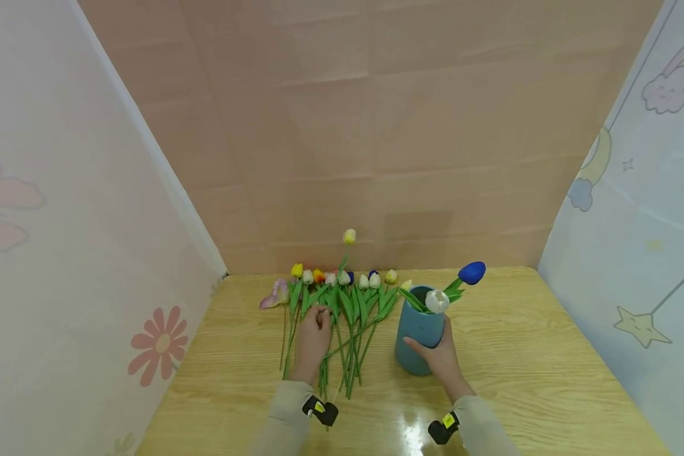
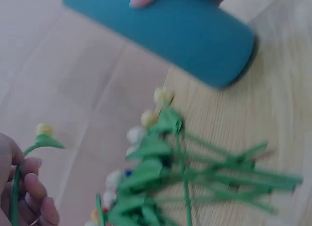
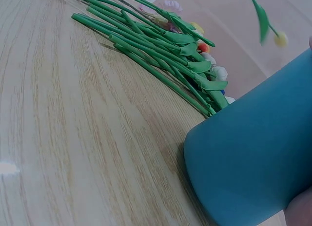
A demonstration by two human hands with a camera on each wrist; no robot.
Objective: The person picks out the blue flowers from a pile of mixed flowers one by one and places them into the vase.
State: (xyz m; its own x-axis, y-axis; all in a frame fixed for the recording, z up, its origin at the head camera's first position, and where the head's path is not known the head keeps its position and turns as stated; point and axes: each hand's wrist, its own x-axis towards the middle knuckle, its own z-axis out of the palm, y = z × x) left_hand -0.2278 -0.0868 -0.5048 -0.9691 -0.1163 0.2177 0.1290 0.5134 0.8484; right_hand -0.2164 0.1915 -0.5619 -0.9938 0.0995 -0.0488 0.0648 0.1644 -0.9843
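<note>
My left hand (image 1: 312,341) pinches the stem of a pale yellow tulip (image 1: 349,237), raised above the other flowers. In the left wrist view the fingers (image 2: 35,189) curl round its green stem (image 2: 15,192). With thumb and fingers, my right hand (image 1: 443,360) grips the side of a blue-green vase (image 1: 417,339), which stands on the table. A white tulip (image 1: 437,301) and a blue tulip (image 1: 472,273) lean out of its mouth to the right. Between the left hand and the vase lies a spread of artificial tulips (image 1: 350,316), blooms toward the back wall.
A pale purple flower (image 1: 275,295) lies at the spread's left end. Among the blooms are white, yellow, orange and blue ones. The wooden table (image 1: 524,361) meets a brown back wall (image 1: 330,158), with patterned white walls (image 1: 114,209) at both sides.
</note>
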